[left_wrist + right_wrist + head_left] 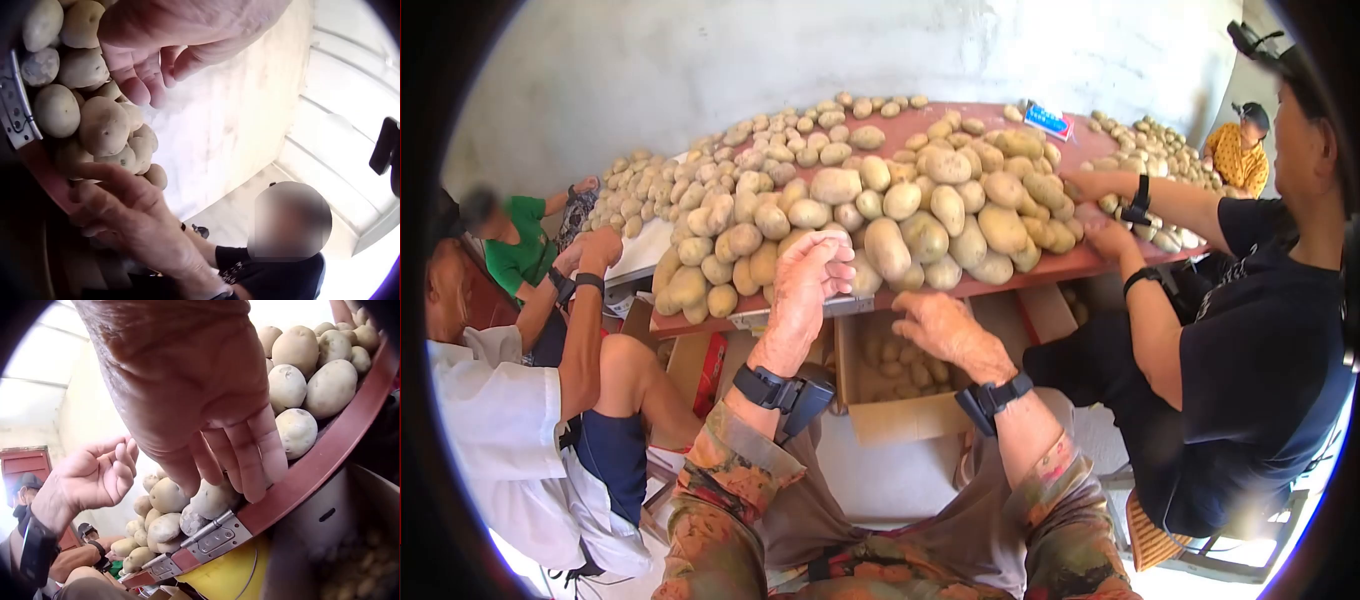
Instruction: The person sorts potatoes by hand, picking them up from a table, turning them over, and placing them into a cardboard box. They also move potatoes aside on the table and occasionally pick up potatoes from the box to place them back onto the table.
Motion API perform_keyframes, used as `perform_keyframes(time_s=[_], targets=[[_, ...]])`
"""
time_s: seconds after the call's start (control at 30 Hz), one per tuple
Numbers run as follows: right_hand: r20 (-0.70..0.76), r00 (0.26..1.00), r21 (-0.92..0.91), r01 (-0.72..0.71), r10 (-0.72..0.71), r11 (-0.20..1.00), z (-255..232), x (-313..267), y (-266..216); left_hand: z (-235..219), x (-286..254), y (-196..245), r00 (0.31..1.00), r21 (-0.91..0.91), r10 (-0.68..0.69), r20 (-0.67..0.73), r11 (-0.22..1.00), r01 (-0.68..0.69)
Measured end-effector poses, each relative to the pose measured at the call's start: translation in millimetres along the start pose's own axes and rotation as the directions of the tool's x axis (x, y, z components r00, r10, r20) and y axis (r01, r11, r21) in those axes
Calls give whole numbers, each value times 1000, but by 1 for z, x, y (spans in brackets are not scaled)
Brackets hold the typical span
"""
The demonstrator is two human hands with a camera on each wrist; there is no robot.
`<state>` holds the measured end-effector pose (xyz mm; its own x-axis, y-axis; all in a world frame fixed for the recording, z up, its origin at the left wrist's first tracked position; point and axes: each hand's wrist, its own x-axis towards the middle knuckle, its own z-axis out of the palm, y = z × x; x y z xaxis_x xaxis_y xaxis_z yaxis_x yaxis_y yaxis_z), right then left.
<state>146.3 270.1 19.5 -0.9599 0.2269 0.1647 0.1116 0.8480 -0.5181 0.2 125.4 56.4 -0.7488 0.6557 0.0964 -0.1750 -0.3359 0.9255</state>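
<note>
A large heap of potatoes [886,248] covers the red tabletop [1065,262]. Raised before its near edge, my left hand [805,292] has loosely bent fingers and holds nothing. Lower and further right, my right hand [948,330] is empty above a cardboard box [910,418] with potatoes inside. In the left wrist view both the left hand [187,37] and the right hand [134,228] are near the potatoes [105,125]. Seen from the right wrist, the fingers of the right hand [200,406] hang relaxed beside the table's edge, with the left hand [94,478] beyond.
A person in black [1250,330] reaches to the table from the right; a person in a white shirt [510,410] sits at left. Further back are people in green [515,245] and yellow [1238,158]. A blue-and-red packet [1048,121] lies on the table.
</note>
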Motion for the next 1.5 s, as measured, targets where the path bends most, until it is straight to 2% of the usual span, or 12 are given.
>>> perform_keyframes(time_s=[0.17, 0.2, 0.23, 0.33, 0.43, 0.53, 0.77, 0.93, 1.03, 1.23, 1.33, 1.5], targets=[[113, 991, 16, -72, 70, 997, 5, -2, -1, 5, 24, -16, 996, -244, -76, -46, 968, 63], [84, 996, -35, -22, 25, 999, 8, -2, 0, 8, 25, -20, 994, -269, -99, -45, 960, 83], [112, 993, -34, -37, 40, 999, 8, -2, 0, 11, 24, -23, 994, -287, -106, -30, 953, 93], [193, 978, -62, -73, 84, 995, 6, 2, -5, 16, 13, -26, 990, -309, -143, -15, 942, 132], [141, 989, -18, -50, 53, 999, 7, 7, -10, 10, 10, -30, 992, -309, -121, -31, 945, 106], [156, 986, 14, -62, 59, 998, 17, 9, -10, 1, 2, -32, 989, -347, -146, -32, 930, 126], [193, 979, -92, -46, 63, 995, 28, 9, -17, -11, -5, -25, 993, -395, -109, -41, 915, 84], [192, 980, -213, -1, 43, 977, 16, 5, -31, -12, -6, -21, 989, -429, -130, -76, 899, 85], [164, 984, -205, -31, 66, 978, 1, -2, -48, -12, -6, -18, 985, -429, -146, -87, 898, 96], [233, 966, -350, -24, 112, 936, -25, -31, -70, -14, -8, -12, 988, -484, -148, -47, 869, 107], [281, 943, -392, -56, 178, 918, -44, -47, -91, -17, -4, -9, 986, -507, -161, -37, 853, 120], [220, 961, -561, -15, 166, 828, -81, -70, -121, -20, -3, -8, 991, -522, -125, -44, 849, 84]])
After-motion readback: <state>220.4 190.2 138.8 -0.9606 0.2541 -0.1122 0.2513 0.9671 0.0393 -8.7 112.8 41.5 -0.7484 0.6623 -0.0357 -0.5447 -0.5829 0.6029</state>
